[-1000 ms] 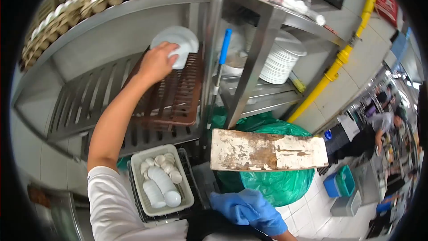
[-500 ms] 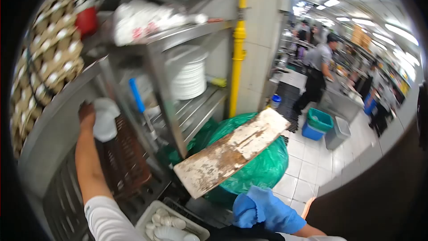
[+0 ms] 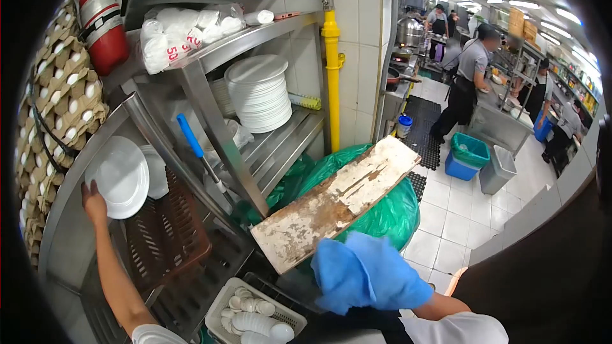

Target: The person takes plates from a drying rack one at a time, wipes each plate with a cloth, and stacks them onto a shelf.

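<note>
My left hand (image 3: 94, 204) is closed on the rim of a white oval plate (image 3: 120, 178), which it holds tilted over the steel basin at the left. Behind that plate, another white dish (image 3: 157, 173) stands in the brown plastic dish rack (image 3: 182, 248). At the lower right, my right hand (image 3: 438, 306) has a blue cloth (image 3: 373, 272) draped over it, and the fingers are hidden beneath. The cloth is in front of a worn wooden board (image 3: 335, 207) lying across a bin lined with a green bag (image 3: 389, 223).
Stacked white plates (image 3: 258, 99) fill a steel shelf (image 3: 280, 143), beside a yellow pipe (image 3: 331, 57). A basket (image 3: 220, 302) of small white dishes sits below. Egg trays (image 3: 60, 102) and a fire extinguisher (image 3: 102, 19) are at the left. Co-workers (image 3: 468, 76) stand farther back.
My left hand has moved left and toward me, with the oval plate now plainly in it. The blue cloth on my right hand has risen and spread. The view has shifted slightly.
</note>
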### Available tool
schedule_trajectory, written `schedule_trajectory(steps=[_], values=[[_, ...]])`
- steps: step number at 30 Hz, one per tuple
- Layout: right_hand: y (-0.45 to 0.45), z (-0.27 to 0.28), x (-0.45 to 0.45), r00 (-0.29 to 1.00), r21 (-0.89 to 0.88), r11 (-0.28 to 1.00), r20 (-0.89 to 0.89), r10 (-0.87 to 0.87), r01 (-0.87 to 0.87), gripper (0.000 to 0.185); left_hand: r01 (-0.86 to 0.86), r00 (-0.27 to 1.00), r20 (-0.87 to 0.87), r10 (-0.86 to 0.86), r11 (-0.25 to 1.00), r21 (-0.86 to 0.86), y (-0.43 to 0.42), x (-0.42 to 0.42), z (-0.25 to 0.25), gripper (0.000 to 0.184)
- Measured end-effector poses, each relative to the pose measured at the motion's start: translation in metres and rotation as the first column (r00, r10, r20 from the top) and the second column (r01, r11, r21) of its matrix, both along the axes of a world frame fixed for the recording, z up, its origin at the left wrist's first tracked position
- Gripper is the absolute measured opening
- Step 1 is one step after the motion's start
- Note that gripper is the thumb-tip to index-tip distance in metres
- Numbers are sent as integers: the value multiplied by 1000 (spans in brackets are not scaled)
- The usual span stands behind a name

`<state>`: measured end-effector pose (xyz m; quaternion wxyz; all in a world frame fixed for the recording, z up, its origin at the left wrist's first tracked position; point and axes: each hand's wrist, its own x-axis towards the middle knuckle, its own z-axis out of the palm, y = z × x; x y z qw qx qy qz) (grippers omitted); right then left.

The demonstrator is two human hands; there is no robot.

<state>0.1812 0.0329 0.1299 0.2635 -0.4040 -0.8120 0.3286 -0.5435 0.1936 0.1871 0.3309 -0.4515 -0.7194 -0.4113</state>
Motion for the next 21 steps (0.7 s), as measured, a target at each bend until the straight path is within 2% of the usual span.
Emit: schedule_trajectory(steps=[2, 3, 4, 5, 6, 7, 8, 9, 10, 11, 12, 13, 14, 15, 16, 17, 18, 20, 21], values=[[15, -3, -7, 977, 95, 995, 214, 16, -37, 23, -48, 981, 189, 42, 999, 26, -45, -7, -7, 51], [17, 1, -13, 934, 105, 994, 358, -9, -30, 27, -9, 950, 311, -27, 994, 113, -71, 3, -14, 50], [21, -12, -7, 938, 98, 995, 346, 0, -36, 27, 25, 900, 421, -110, 979, 202, -94, 26, -25, 49], [25, -35, 3, 992, 213, 976, 124, 7, -33, 27, 160, 795, 532, -292, 946, 281, -122, 61, -25, 46], [28, -48, 11, 995, 321, 947, -98, 37, -3, 27, 269, 640, 618, -456, 887, 376, -150, 99, -24, 43], [31, -44, 14, 994, 313, 950, -97, 44, -12, 27, 271, 562, 656, -504, 862, 429, -170, 126, -28, 41], [39, -35, 17, 991, 272, 961, -104, 80, -49, 37, 261, 481, 686, -546, 836, 482, -186, 151, -34, 38], [47, -23, 18, 986, 227, 969, -111, 122, -95, 47, 241, 488, 695, -528, 847, 474, -198, 181, -41, 38], [50, -6, 17, 984, 205, 971, -106, 143, -119, 47, 276, 397, 708, -584, 812, 514, -210, 211, -49, 37], [53, 15, 13, 878, -86, 985, -470, 93, -150, 37, 302, 297, 719, -629, 776, 554, -221, 239, -58, 36], [58, 26, 13, 675, -355, 899, -732, -95, -258, 28, 261, 277, 759, -590, 806, 531, -228, 262, -70, 37], [63, 22, 15, 687, -399, 877, -717, -117, -267, 28, 223, 253, 802, -542, 839, 496, -233, 284, -85, 38], [70, 14, 16, 778, -260, 958, -624, -72, -120, 27, 198, 246, 835, -491, 869, 453, -238, 304, -103, 38], [77, 3, 17, 858, -78, 997, -512, -43, 3, 26, 170, 179, 864, -471, 880, 445, -238, 340, -106, 36], [84, -7, 19, 922, 134, 987, -386, -34, 92, 25, 146, 108, 869, -484, 872, 467, -236, 365, -117, 34], [90, -15, 20, 967, 356, 924, -250, -49, 139, 24, 211, 6, 861, -509, 842, 496, -238, 377, -132, 34], [92, -21, 22, 990, 566, 813, -113, -88, 137, 23, 180, -82, 832, -548, 813, 553, -234, 395, -144, 34], [95, -25, 23, 996, 532, 843, -76, -45, 79, 24, 218, -166, 843, -511, 815, 537, -230, 422, -152, 37], [96, -27, 21, 998, 515, 856, -61, -8, 38, 26, 190, -164, 852, -496, 832, 521, -229, 432, -153, 37]])
